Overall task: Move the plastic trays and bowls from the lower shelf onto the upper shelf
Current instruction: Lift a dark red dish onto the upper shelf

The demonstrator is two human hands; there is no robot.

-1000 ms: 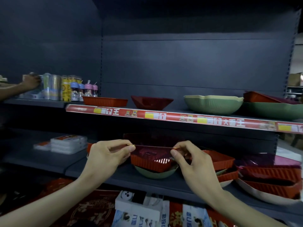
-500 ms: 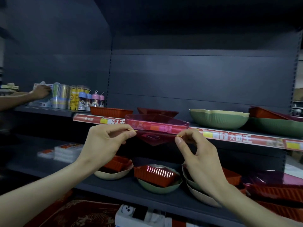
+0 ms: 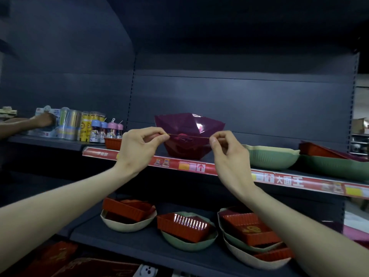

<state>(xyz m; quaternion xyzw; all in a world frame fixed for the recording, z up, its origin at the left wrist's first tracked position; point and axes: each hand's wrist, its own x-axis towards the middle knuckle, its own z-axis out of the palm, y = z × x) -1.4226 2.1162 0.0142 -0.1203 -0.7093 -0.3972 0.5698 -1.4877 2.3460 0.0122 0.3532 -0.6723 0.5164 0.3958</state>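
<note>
Your left hand (image 3: pixel 139 148) and right hand (image 3: pixel 229 154) each pinch the near rim of the translucent purple bowl (image 3: pixel 189 134), held at centre frame above the upper shelf (image 3: pixel 199 166), over a dark red tray there. Below, on the lower shelf (image 3: pixel 143 244), red trays (image 3: pixel 183 226) sit nested in pale bowls (image 3: pixel 127 224).

The left hand (image 3: pixel 139 145) hides most of a small red tray (image 3: pixel 112 142) on the upper shelf (image 3: pixel 199 166). The right edge cuts off a green bowl (image 3: pixel 335 166). The price labels (image 3: pixel 289 179) are too blurry to read.
</note>
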